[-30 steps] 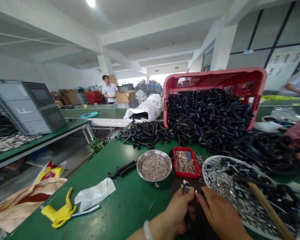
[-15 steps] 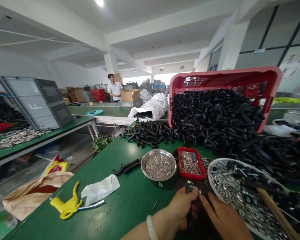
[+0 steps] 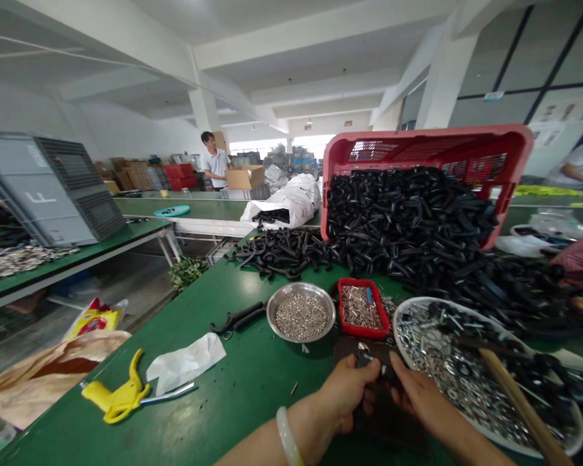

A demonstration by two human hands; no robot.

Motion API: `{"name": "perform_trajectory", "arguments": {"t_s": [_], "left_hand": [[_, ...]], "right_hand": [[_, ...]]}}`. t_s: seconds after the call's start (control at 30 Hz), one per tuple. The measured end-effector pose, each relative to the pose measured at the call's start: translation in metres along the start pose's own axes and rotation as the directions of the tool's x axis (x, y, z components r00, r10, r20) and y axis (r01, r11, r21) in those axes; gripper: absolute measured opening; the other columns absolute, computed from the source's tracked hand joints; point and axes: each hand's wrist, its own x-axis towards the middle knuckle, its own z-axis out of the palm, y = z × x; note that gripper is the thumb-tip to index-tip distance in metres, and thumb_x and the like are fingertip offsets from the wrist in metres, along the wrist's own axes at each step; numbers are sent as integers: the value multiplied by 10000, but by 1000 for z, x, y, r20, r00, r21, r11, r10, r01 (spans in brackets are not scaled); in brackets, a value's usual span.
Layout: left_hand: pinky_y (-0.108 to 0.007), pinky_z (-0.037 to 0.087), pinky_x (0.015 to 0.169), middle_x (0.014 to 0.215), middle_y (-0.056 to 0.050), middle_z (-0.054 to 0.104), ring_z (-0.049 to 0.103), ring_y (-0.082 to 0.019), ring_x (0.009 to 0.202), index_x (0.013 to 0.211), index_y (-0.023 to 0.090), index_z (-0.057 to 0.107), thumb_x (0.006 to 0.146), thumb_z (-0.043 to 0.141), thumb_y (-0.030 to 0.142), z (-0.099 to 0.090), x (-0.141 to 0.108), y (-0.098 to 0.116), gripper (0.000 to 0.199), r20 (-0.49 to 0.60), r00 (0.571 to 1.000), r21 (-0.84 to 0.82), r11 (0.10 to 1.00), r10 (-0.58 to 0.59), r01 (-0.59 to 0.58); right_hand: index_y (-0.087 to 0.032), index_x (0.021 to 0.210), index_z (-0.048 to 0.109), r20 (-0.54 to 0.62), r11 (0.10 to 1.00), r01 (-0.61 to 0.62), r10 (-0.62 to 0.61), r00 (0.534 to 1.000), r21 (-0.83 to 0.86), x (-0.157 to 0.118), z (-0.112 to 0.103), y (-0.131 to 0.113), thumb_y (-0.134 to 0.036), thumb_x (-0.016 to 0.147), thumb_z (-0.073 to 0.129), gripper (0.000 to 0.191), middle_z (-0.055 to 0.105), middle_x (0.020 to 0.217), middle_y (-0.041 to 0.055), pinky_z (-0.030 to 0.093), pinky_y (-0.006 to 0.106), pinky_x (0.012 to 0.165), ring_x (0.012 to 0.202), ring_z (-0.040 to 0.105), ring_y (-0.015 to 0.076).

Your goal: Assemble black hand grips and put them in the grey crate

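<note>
My left hand (image 3: 346, 392), with a pale bangle (image 3: 287, 435) on its wrist, is closed round a black part with a shiny metal end (image 3: 364, 350). It rests over a dark block (image 3: 388, 414) at the lower middle right. Just to its right is my right hand (image 3: 420, 395), its index finger stretched out and its thumb and other fingers partly hidden near the black part. Beyond my hands stand a metal bowl of small silver pieces (image 3: 301, 313) and a red tray of pins (image 3: 362, 308).
A white basin (image 3: 466, 428) of metal pieces with a wooden handle (image 3: 525, 404) lies right. Behind is a red crate (image 3: 515, 155) spilling black parts. A yellow air gun (image 3: 121, 396) and white paper (image 3: 187, 364) lie left. People (image 3: 215, 162) work farther off.
My right hand's fingers have moved slightly away from the left thumb, opening a gap. The camera view has shifted a little, so the scene sits farther left.
</note>
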Motion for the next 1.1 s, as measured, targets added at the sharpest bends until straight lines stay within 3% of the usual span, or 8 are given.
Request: {"name": "perform_trajectory", "arguments": {"t_s": [0.13,0.2,0.33,0.47,0.57,0.7,0.93,1.1], "left_hand": [[-158,213,358,544,73,429,321,-23,360,805,175,435,651,594,508,0,-1,-2,399,49,998,24,999,-27,26],[-171,279,393,603,46,492,391,-43,420,844,168,467,617,614,536,0,-2,-5,457,64,993,170,979,101,-111],[-238,426,612,813,-32,617,547,-142,709,880,150,539,485,736,450,-7,-4,-3,533,135,894,620,667,427,-412],[-274,448,648,850,-46,636,578,-188,750,915,157,562,563,647,520,-17,0,13,512,359,863,847,264,356,-461],[-330,454,686,877,-81,621,579,-236,771,938,147,567,528,623,578,-20,10,21,597,428,867,903,-174,256,-394],[-414,410,807,1100,-164,530,491,-316,986,1113,106,504,525,571,660,-19,25,18,810,540,815,763,-531,212,-368],[-357,411,783,1102,-115,545,517,-269,954,1135,185,525,602,453,735,-22,38,44,769,594,798,714,-526,106,-462],[-310,409,745,950,-76,627,566,-222,883,949,225,630,839,395,387,-6,82,84,306,350,869,874,-456,349,-168]], "right_hand": [[-195,736,550,-127,999,-28,32,991,37,-6,-2,-8,-587,772,328,451,603,753,99,414,312,614,709,567,217],[-201,614,479,46,948,-222,218,975,227,-9,1,-14,-615,782,230,511,498,541,40,357,266,468,496,482,155],[-208,502,366,539,671,-628,384,750,394,-15,3,-23,-626,792,11,620,233,373,-65,200,211,357,318,204,77],[-175,605,533,134,979,-201,196,971,25,-25,-20,-14,-531,845,175,559,515,559,45,391,270,548,544,501,144],[-184,864,601,-190,867,-158,75,979,-473,-35,-50,16,-427,825,342,357,592,920,114,420,352,710,881,542,251],[-169,906,619,-244,658,-351,252,936,-666,-56,-82,69,-410,801,379,355,591,965,140,434,423,721,894,557,298],[-78,1146,502,-147,765,-477,462,875,-433,-80,-84,117,-502,789,347,576,614,1010,188,430,427,794,893,595,307],[-56,1233,394,-159,867,-475,453,877,-150,-74,-75,123,-445,698,470,666,565,1138,177,411,374,862,995,562,284]]}}
